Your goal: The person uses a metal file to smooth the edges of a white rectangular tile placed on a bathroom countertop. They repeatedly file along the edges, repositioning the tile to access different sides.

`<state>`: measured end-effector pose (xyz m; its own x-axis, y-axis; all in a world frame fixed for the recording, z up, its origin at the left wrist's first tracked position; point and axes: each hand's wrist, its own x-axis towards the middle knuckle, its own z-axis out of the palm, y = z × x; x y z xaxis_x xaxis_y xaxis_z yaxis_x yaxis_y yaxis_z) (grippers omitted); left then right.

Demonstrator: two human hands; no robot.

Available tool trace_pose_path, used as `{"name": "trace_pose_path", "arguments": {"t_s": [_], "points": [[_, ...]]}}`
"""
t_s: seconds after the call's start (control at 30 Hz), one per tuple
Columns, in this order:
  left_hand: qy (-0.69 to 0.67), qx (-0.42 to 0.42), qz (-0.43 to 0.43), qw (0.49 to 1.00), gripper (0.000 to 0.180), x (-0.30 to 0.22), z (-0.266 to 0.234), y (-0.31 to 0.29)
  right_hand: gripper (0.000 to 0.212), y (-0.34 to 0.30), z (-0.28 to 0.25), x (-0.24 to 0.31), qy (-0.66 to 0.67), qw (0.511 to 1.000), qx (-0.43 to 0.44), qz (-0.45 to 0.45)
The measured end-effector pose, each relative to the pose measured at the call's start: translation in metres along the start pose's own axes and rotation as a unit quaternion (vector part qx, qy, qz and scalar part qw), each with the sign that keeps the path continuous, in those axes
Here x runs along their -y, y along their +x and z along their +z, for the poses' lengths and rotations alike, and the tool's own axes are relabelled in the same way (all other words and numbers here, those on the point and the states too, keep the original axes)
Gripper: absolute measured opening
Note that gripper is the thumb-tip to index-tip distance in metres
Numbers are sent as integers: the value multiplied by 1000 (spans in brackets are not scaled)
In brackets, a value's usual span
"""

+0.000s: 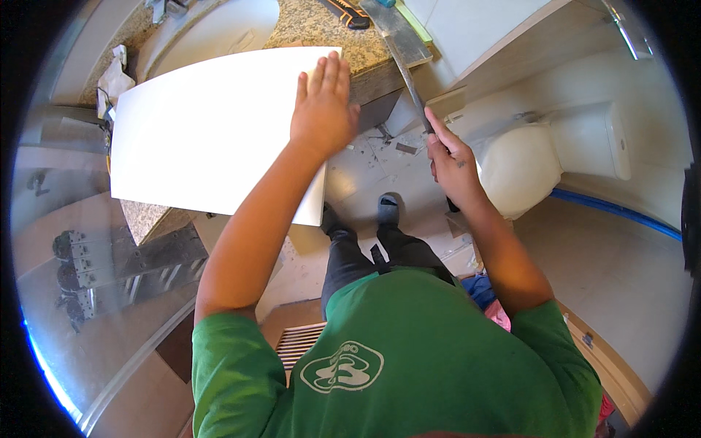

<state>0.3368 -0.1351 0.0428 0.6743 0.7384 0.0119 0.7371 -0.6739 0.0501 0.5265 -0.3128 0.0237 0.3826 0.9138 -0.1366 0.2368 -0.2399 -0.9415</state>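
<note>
A large white panel (pixel 197 131) lies across the granite counter, its right end jutting past the counter's edge. My left hand (pixel 323 109) rests flat on the panel near its far right corner, fingers stretched out and holding nothing. To the right of the panel, my right hand (pixel 454 160) is closed round the handle of a long, narrow grey file (pixel 410 84). The file points up and away, its far part close to the counter's end and apart from the panel. Most of its handle is hidden in my fingers.
An orange-and-black utility knife (pixel 349 13) and a flat metal bar (pixel 401 36) lie on the granite counter (pixel 310 33), beside a white sink (pixel 241 29). A toilet (pixel 522 171) stands on the right. Debris (pixel 376 155) litters the floor. Glass (pixel 109 292) is at left.
</note>
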Motion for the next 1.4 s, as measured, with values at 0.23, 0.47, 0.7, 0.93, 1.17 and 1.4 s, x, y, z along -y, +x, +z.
{"name": "trace_pose_path", "arguments": {"t_s": [0.23,0.47,0.7,0.93,1.17,1.4], "points": [[-72,56,42,995,88,-26,-18,-147,47,29,21,12,-84,992,35,-92],[-12,-43,35,998,69,-8,5,-196,61,3,28,21,-187,964,113,-150],[-55,-133,19,989,56,-4,25,-194,60,-74,20,16,-219,954,156,-134],[-74,-155,-25,985,56,-9,25,-192,69,21,67,16,-184,956,79,-213],[-69,-154,-33,985,55,-10,23,-191,67,-30,51,20,-224,953,130,-155],[-70,-152,-31,985,55,-10,21,-191,66,7,66,20,-199,962,85,-168]]}}
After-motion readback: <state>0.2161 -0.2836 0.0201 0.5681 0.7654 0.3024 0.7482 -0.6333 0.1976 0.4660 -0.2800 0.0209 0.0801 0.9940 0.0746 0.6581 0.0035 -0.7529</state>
